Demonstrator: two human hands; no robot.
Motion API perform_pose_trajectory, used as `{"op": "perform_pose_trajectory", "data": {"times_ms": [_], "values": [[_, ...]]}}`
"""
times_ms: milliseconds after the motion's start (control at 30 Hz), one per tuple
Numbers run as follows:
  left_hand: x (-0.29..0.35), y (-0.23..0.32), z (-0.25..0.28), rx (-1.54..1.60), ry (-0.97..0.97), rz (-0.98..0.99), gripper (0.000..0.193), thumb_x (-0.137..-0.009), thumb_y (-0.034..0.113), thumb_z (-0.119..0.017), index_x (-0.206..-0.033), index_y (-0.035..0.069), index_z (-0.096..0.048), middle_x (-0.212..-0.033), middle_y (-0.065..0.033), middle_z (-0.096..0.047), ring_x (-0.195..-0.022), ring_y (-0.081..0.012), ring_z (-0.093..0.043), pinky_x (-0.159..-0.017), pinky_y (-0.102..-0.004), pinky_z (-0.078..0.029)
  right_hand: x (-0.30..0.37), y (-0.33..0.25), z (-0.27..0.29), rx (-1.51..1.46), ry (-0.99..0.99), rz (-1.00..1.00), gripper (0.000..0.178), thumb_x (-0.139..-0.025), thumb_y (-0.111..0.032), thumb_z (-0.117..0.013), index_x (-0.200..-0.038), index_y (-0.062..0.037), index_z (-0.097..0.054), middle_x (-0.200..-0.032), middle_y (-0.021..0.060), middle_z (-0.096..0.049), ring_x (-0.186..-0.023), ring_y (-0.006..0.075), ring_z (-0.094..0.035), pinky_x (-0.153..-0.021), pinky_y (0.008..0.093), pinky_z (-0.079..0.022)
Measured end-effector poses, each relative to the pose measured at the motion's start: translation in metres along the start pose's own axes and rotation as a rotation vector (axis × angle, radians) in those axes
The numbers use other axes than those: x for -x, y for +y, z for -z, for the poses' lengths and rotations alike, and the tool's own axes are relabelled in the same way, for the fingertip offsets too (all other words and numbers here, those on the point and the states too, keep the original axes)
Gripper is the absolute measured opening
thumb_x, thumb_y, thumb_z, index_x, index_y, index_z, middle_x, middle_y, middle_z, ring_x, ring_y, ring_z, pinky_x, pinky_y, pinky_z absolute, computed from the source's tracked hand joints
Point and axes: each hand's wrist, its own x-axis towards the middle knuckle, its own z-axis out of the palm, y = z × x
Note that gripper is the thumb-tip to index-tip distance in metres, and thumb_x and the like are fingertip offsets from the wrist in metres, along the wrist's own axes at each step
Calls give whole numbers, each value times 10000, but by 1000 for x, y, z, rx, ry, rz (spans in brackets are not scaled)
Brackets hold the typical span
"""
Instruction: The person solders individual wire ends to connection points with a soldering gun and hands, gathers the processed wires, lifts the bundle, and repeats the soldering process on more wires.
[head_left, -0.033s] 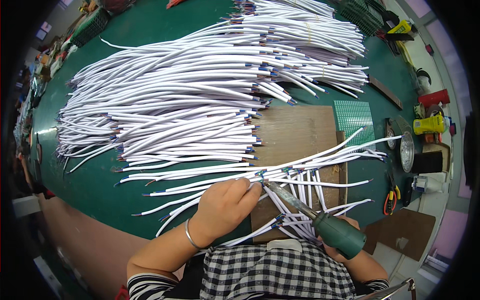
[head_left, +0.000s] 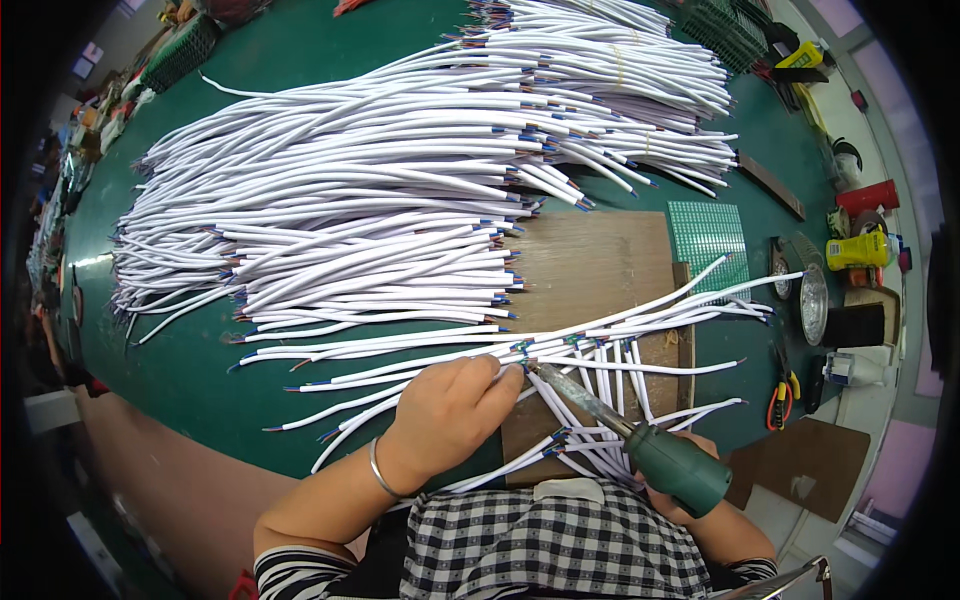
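My left hand (head_left: 450, 410) is closed in a pinch at a wire joint, its fingertips on a white cable (head_left: 640, 367) that runs off to the right. A soldering iron (head_left: 680, 468) with a green handle and a metal shaft is gripped in my right hand (head_left: 662, 502), which the handle partly hides. The iron's tip reaches the joint just right of my left fingertips. Around both hands, several white cables with blue, brown and green wire ends cross over a wooden board (head_left: 595, 255). Some cables hang toward my checked apron (head_left: 550, 545).
Large heaps of white cables (head_left: 330, 170) cover the green table (head_left: 170, 390) beyond my hands. To the right are a perforated green board (head_left: 708, 240), a round metal dish (head_left: 813, 305), pliers (head_left: 780, 400) with red and yellow handles, and a yellow bottle (head_left: 858, 250).
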Motion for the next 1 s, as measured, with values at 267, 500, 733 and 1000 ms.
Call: {"op": "perform_pose_trajectory", "data": {"times_ms": [267, 500, 733, 1000], "values": [[3, -1, 0, 12, 11, -6, 254, -710, 83, -636, -960, 58, -668, -840, -58, -577, -680, -188, -574, -546, -294, -447, -4, -5, 3, 1, -98, -53, 100, -819, -148, -562, -803, -77, -631, -659, 11, -636, -596, 213, -623, -571, 324, -499], [4, -2, 0, 13, 31, -19, 267, -703, 86, -634, -966, 60, -671, -851, -56, -577, -688, -189, -576, -554, -290, -454, -5, -7, 2, -12, -118, -80, 89, -811, -132, -561, -813, -73, -627, -661, 19, -636, -594, 207, -625, -578, 321, -500], [5, -3, 1, 18, 33, -18, 264, -705, 88, -630, -965, 63, -671, -859, -58, -579, -704, -193, -579, -572, -293, -462, 1, -7, 6, 164, -159, 42, 173, -734, -176, -650, -885, -96, -678, -817, 53, -663, -712, 228, -647, -613, 331, -526], [5, -1, 4, 26, 15, -12, 254, -708, 87, -631, -958, 70, -674, -855, -53, -576, -697, -194, -571, -566, -303, -454, 6, -2, 4, 249, -175, 144, 256, -698, -174, -726, -937, -92, -682, -943, 69, -671, -744, 217, -654, -620, 308, -538]]}}
